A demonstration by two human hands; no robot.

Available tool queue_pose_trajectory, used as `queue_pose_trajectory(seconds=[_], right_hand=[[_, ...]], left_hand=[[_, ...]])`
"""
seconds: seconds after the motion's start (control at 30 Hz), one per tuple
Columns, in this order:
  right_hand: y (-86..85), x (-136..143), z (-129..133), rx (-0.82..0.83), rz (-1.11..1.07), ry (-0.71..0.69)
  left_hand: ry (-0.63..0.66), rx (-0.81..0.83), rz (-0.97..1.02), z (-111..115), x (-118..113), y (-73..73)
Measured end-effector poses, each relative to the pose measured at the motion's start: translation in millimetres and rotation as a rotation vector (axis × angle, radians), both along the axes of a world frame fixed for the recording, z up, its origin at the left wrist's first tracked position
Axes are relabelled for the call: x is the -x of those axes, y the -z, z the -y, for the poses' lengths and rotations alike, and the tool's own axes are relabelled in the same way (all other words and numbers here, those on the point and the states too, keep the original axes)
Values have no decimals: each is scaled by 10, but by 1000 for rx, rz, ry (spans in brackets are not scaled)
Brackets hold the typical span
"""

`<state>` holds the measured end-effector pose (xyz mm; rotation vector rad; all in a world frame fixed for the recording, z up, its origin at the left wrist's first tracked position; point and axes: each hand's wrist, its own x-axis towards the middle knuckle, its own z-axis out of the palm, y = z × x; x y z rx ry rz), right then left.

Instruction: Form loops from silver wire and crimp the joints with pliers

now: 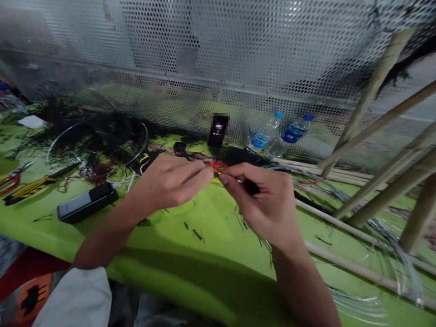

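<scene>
"What's at the left of the green table?"

"Pliers with red handles, a yellow and black cutter, then a grey and black block."

"And the hands?"

"The left hand is curled, its fingertips pinching a thin bit. That bit is in the middle, over the table, between both hands. Fingers hide most of it, but it looks small and dark, with red and yellow just by it. Behind it stands a black phone; its screen is too blurry to read. The right hand pinches the bit with thumb and pointing finger."

"Any bottles?"

"Two clear ones, far right of the phone: a left bottle and a right bottle, with blue caps and blue labels. The white marks are too small to read, and I can't tell how full they are."

"And last?"

"Long sticks, farthest right."
</scene>
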<state>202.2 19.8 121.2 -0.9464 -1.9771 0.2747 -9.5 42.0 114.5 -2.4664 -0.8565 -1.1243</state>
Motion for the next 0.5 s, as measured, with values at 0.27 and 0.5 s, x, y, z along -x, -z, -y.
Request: queue_pose_trajectory(seconds=[0.27,0.5], right_hand=[[76,27,-17,-171,47,63],[26,-8,-15,-82,-12,44]], left_hand=[[231,868,266,-53,-38,-143],[442,1047,628,-148,-59,-44]])
